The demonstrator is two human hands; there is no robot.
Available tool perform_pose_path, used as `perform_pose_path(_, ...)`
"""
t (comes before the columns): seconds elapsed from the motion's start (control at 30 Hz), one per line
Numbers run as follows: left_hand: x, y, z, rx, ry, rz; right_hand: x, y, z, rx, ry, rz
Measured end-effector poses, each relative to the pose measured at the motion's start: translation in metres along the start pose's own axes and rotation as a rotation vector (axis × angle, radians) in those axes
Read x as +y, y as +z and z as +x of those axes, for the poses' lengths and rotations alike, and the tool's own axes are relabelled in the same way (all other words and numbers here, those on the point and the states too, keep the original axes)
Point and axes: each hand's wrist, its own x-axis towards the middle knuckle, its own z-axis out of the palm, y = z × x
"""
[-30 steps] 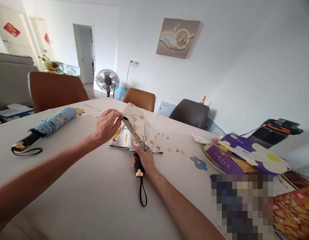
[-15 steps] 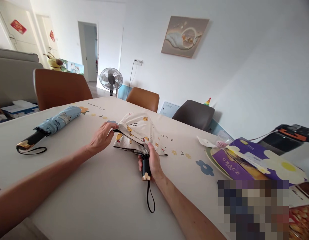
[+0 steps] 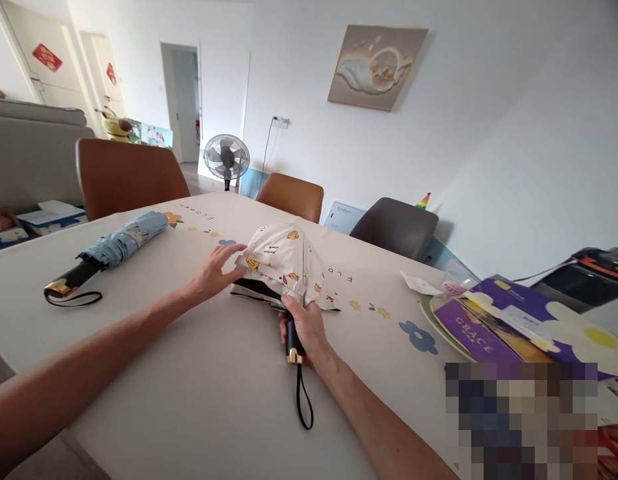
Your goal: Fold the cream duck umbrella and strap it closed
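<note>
A folding umbrella (image 3: 276, 257) with cream fabric, printed with yellow ducks, lies loosely bunched on the table in front of me. Its short black handle with a gold end points toward me, and a black wrist loop hangs from it. My right hand (image 3: 309, 330) is wrapped round the handle's upper part, the thumb pressing near the fabric's lower edge. At the fabric's left side is my left hand (image 3: 216, 272), thumb and forefinger apart, their tips at the cloth. Dark lining shows under the raised edge. Left of it lies a furled blue umbrella (image 3: 126, 240) with a black and gold handle.
The table (image 3: 189, 387) has a pale cover with printed flowers. At the right sit a plate (image 3: 429, 310), purple packaging (image 3: 463, 327) and a clear cup (image 3: 456, 283). Chairs (image 3: 133, 177) line the far side, with a fan (image 3: 227, 159) behind them.
My left thumb and forefinger have parted from their pinch on the fabric edge. The front fold has shifted, showing more dark lining. My right hand still grips the handle.
</note>
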Motion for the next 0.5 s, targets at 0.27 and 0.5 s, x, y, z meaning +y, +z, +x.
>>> perform_pose_path(0.27,-0.005,0.002,0.009,0.328,-0.510,-0.459,-0.003,0.000,-0.005,-0.034,0.008,-0.050)
perform_pose_path(0.5,-0.024,-0.017,0.016,0.477,-0.810,-0.556,0.000,0.001,-0.003,-0.017,-0.020,-0.011)
